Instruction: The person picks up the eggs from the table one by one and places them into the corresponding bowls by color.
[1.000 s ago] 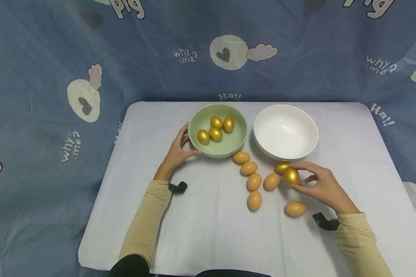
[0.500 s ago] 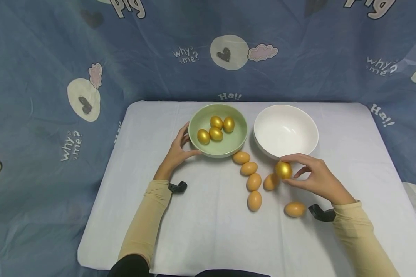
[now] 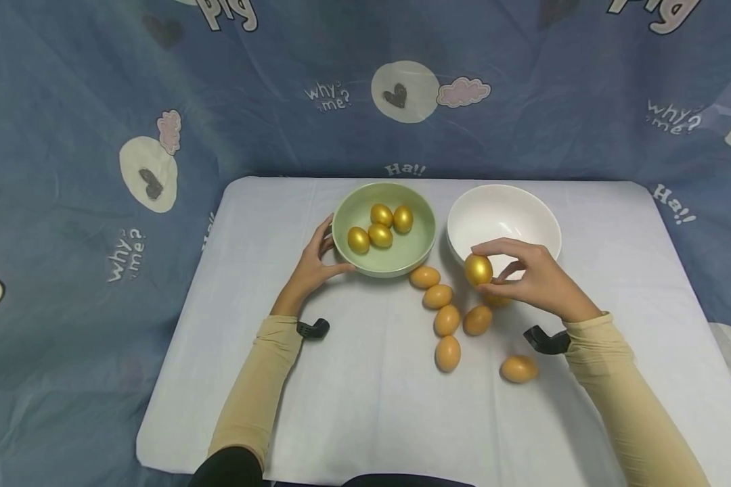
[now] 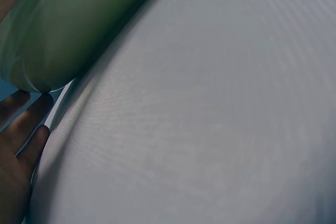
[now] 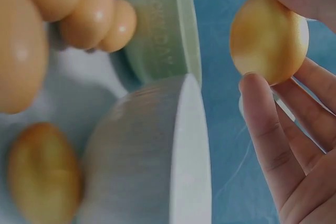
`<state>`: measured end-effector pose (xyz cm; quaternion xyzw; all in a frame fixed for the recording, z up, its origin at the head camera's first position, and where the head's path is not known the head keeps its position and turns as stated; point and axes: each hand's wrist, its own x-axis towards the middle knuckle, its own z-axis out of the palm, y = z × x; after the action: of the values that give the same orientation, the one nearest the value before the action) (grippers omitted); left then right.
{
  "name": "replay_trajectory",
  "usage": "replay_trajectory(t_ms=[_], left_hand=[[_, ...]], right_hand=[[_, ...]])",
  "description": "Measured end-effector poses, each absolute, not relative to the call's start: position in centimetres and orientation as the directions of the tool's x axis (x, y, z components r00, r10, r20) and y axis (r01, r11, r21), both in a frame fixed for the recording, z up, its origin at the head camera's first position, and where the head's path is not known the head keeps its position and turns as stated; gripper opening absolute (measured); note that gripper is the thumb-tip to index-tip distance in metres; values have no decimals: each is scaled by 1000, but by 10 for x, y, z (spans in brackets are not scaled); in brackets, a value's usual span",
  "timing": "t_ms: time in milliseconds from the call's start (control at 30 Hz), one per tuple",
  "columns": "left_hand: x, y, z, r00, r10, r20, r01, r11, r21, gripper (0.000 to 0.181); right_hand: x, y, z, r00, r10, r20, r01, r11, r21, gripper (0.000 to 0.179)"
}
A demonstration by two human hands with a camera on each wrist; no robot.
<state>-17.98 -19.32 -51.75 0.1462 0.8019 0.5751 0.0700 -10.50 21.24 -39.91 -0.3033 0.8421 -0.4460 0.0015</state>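
Between the thumb and fingertips of my right hand (image 3: 526,277) a golden egg (image 3: 478,269) is pinched, raised at the near left rim of the white bowl (image 3: 520,210). The right wrist view shows this golden egg (image 5: 268,38) clearly. Another golden egg (image 3: 498,301) lies partly hidden under that hand, beside the white bowl. My left hand (image 3: 311,267) holds the left side of the green bowl (image 3: 359,199), thumb in front and fingers behind. Several golden eggs (image 3: 380,235) lie inside the green bowl. In the left wrist view, fingertips touch the green bowl (image 4: 79,24).
Several brown eggs (image 3: 447,320) form a line from the green bowl toward me. Another brown egg (image 3: 478,320) lies right of the line, and one more brown egg (image 3: 520,369) sits nearer to me. A white cloth (image 3: 341,406) covers the table; a blue printed sheet (image 3: 280,101) hangs behind.
My right hand has lifted the golden egg and carried it left and away from me, toward the gap between the bowls. My left hand stays at the green bowl.
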Motion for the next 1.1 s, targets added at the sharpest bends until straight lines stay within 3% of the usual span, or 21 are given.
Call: replay_trajectory(t_ms=[267, 567, 767, 1100], left_hand=[[-180, -193, -518, -947, 316, 56, 153, 292, 944, 115], [-179, -193, -517, -948, 313, 51, 151, 303, 941, 115], [-179, -193, -518, -948, 316, 50, 150, 303, 941, 115], [-179, -193, -517, -950, 309, 47, 145, 301, 942, 115]], right_hand=[[-130, 198, -388, -809, -520, 274, -494, 348, -797, 54], [-163, 180, -383, -860, -487, 155, -381, 409, -829, 51], [-199, 172, -400, -885, -458, 82, -310, 448, -839, 53], [-248, 144, -418, -871, -491, 15, -266, 445, -855, 52]])
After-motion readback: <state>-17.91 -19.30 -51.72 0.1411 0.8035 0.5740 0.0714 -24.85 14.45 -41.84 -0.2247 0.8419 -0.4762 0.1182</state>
